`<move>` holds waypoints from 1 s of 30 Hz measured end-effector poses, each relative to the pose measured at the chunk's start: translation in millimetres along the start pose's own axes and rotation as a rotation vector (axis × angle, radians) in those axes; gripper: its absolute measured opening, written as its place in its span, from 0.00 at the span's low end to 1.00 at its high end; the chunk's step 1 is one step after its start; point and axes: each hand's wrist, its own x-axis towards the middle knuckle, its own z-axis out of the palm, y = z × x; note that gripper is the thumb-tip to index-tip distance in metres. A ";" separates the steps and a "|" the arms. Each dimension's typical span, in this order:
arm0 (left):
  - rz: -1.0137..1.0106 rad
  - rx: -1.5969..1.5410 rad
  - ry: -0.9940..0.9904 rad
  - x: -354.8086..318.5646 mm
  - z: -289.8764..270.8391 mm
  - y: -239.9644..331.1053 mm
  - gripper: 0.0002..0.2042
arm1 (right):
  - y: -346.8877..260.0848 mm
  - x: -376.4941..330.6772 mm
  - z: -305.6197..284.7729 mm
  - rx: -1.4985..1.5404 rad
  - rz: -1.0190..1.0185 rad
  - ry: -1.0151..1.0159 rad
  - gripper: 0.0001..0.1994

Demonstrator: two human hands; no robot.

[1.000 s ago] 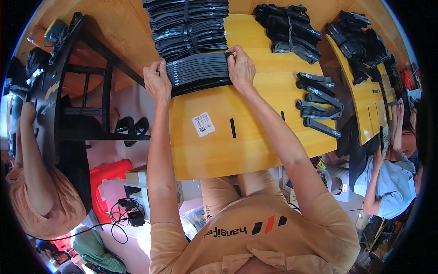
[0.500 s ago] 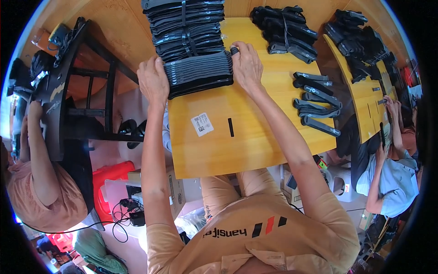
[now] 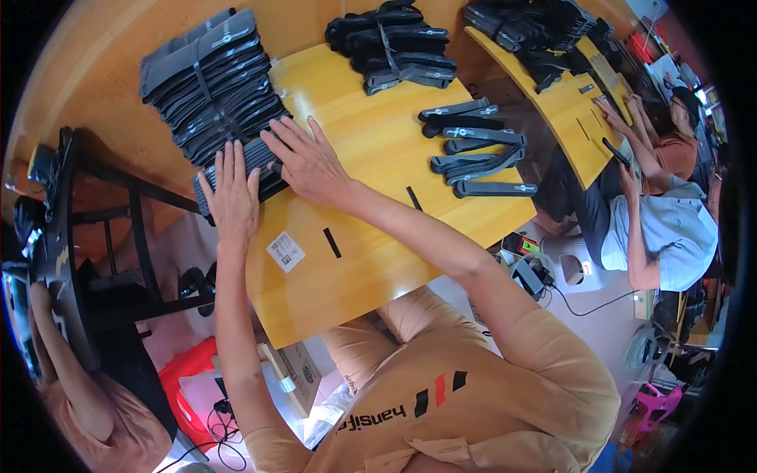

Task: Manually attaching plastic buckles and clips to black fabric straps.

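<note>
Flat black-and-grey fabric straps lie in a tall stack at the far left of the yellow table, with a dark band round it. Against its near end sits a smaller pile of straps, partly hidden under my hands. My left hand lies on this pile's left part, fingers stretched out. Across its right part rests my right hand, fingers spread and a dark band on one finger. Neither hand is wrapped round anything.
Several loose folded straps lie on the table's right side, and a tied strap bundle behind them. A white label and slots mark the yellow table. People sit at tables on both sides.
My hands have gone from gripping the near pile's two sides to lying on top of it with fingers extended. The view has turned, so the table appears shifted left and tilted.
</note>
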 end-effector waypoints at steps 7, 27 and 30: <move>-0.076 -0.161 0.165 -10.3 -55.0 20.1 0.28 | 56.3 -55.5 -131.4 -0.088 0.209 0.094 0.14; 0.237 -0.519 -0.214 24.0 5.8 349.6 0.23 | 127.2 -218.9 -266.9 -0.271 0.467 -0.409 0.19; 0.217 -0.477 -0.262 28.1 15.6 358.0 0.20 | 131.4 -227.5 -270.7 -0.196 0.453 -0.405 0.18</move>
